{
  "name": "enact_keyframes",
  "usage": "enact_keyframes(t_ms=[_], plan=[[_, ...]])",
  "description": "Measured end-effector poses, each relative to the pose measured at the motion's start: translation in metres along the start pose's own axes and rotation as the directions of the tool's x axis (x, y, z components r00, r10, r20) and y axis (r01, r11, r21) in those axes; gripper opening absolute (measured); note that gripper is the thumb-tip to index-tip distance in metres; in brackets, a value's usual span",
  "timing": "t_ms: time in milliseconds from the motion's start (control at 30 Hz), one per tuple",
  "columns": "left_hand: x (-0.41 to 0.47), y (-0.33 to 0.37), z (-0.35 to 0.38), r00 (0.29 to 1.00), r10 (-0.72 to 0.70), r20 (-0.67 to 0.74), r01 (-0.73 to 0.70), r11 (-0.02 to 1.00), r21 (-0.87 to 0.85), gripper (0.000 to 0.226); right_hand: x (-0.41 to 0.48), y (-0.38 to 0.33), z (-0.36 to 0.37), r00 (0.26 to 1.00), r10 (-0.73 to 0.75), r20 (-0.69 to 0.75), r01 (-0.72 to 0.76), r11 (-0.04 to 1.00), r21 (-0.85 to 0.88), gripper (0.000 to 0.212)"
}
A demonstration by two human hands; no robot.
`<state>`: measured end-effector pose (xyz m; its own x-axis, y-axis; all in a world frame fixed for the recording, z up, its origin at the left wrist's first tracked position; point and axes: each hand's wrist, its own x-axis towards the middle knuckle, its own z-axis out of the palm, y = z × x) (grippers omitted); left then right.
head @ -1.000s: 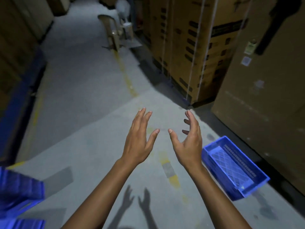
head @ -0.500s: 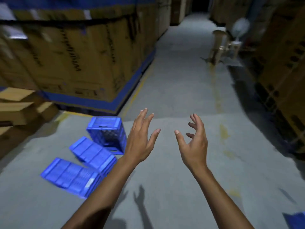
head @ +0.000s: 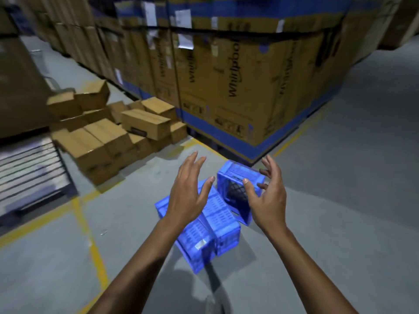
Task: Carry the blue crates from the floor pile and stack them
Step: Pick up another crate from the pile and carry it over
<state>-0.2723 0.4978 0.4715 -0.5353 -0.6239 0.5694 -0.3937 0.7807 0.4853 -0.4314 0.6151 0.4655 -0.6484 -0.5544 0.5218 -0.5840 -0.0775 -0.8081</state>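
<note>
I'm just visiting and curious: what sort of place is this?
Probably a warehouse: tall stacked appliance cartons, a heap of smaller cardboard boxes, and yellow lines painted on the concrete floor.

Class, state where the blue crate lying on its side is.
Head view, just right of centre: the tipped crate sits on the floor behind the right hand, beside two other crates.
</note>
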Motion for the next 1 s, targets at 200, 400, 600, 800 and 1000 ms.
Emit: enact_keyframes(t_ms=[200, 400, 600, 800, 1000], plan=[[0.068, -0.101, -0.037, 0.994, -0.101, 0.027, 0.097, 0.986, 0.134, 0.053, 0.077, 0.011, 0.112, 0.999, 0.04, 0.027, -0.043, 0.993, 0.114, 0.07], [0.119, -0.176, -0.078, 0.987, -0.152, -0.044, 0.158, 0.965, 0.209, 0.051, 0.126, 0.004, 0.209, 0.99, 0.024, 0.142, -0.046, 0.987, 0.157, 0.07], [0.143, -0.241, -0.09, 0.983, -0.178, -0.04, 0.182, 0.965, 0.191, 0.052, 0.145, -0.015, 0.281, 0.982, -0.035, 0.186, 0.014, 0.993, 0.115, 0.067], [0.183, -0.306, -0.092, 0.998, -0.048, 0.032, 0.045, 0.994, 0.095, 0.052, 0.153, -0.028, 0.334, 0.996, -0.036, 0.078, 0.038, 0.999, -0.019, 0.063], [0.219, -0.359, -0.103, 0.981, 0.154, 0.12, -0.143, 0.985, -0.097, 0.051, 0.132, -0.049, 0.381, 0.993, -0.009, -0.122, -0.017, 0.976, -0.216, 0.061]])
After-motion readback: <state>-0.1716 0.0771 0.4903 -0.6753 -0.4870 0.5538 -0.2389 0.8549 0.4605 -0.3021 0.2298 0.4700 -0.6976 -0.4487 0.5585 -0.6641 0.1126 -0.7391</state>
